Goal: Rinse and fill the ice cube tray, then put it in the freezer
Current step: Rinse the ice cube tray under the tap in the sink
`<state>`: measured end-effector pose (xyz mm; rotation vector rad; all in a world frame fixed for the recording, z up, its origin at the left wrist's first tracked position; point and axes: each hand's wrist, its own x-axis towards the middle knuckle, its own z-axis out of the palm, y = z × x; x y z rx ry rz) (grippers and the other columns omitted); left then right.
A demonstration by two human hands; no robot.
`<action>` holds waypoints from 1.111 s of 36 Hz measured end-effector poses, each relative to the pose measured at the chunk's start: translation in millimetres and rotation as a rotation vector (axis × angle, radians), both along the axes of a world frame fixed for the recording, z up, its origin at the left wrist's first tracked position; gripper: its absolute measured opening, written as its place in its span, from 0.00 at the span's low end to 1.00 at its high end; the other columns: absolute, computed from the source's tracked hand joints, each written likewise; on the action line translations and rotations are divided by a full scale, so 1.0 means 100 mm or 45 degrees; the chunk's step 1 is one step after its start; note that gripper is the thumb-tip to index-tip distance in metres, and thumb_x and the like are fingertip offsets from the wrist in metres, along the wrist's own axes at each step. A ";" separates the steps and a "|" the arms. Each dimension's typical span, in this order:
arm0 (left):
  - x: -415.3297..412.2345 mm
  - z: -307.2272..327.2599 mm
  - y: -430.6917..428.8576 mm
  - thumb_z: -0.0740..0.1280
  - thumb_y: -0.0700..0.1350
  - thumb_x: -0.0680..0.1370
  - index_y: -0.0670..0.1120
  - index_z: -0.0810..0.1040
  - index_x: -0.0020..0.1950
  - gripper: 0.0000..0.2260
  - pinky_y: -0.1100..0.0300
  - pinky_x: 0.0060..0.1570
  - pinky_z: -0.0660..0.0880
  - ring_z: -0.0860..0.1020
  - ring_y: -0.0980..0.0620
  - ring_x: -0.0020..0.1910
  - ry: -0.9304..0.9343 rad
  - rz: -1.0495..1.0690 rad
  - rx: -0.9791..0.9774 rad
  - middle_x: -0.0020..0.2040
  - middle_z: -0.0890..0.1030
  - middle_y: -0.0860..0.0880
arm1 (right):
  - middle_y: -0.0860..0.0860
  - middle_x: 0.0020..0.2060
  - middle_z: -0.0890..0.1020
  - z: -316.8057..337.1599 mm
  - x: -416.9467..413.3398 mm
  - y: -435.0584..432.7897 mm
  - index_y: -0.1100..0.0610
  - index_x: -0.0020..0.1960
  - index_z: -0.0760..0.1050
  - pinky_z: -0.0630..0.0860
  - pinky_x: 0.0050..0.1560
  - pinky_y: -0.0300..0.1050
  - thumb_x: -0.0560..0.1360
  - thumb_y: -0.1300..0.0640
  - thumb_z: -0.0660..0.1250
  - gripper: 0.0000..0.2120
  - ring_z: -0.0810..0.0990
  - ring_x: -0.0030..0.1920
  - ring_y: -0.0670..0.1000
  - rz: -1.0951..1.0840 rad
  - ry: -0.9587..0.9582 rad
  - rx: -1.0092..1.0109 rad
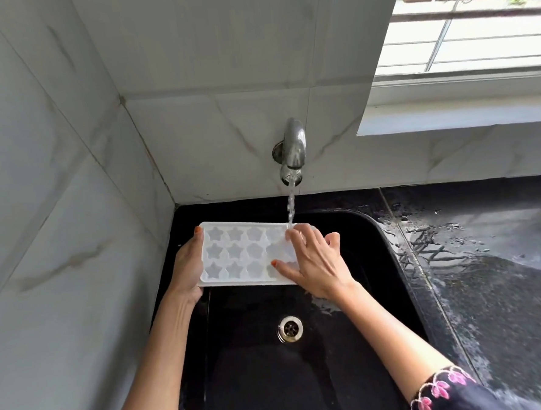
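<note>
A white ice cube tray (234, 253) with star-shaped cells is held level over the black sink (357, 294). My left hand (189, 267) grips its left end, thumb on the top rim. My right hand (314, 262) lies over the tray's right end, fingers spread across the cells and thumb on the front rim. Water runs from the steel wall tap (292, 149) and lands on the tray's right rear corner by my right fingertips. That hand hides the right end of the tray.
The sink's round steel drain (290, 328) sits below the tray. A wet black countertop (487, 255) extends to the right. Marble-look tiled walls (71, 185) close in on the left and behind. A window with bars (467, 34) is at upper right.
</note>
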<state>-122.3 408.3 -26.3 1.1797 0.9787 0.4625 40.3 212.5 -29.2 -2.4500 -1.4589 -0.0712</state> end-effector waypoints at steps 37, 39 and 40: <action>0.69 0.03 -0.68 0.60 0.59 0.82 0.42 0.77 0.67 0.24 0.40 0.68 0.72 0.78 0.40 0.65 -0.110 0.003 -0.189 0.63 0.81 0.40 | 0.47 0.65 0.69 0.07 -0.44 0.03 0.43 0.73 0.60 0.57 0.61 0.57 0.80 0.35 0.42 0.26 0.63 0.66 0.54 -0.006 0.094 -0.121; 0.70 0.03 -0.72 0.61 0.60 0.81 0.42 0.76 0.69 0.26 0.39 0.70 0.69 0.75 0.40 0.69 -0.106 -0.005 -0.193 0.67 0.79 0.39 | 0.47 0.61 0.72 0.11 -0.38 0.00 0.45 0.73 0.63 0.60 0.60 0.58 0.80 0.36 0.43 0.26 0.69 0.62 0.54 0.009 -0.026 -0.174; 0.71 0.03 -0.73 0.61 0.60 0.81 0.42 0.76 0.69 0.26 0.39 0.71 0.69 0.74 0.39 0.70 -0.108 -0.005 -0.196 0.68 0.78 0.39 | 0.48 0.59 0.74 0.13 -0.38 0.01 0.46 0.72 0.65 0.62 0.58 0.58 0.81 0.36 0.44 0.26 0.71 0.60 0.54 -0.010 -0.075 -0.195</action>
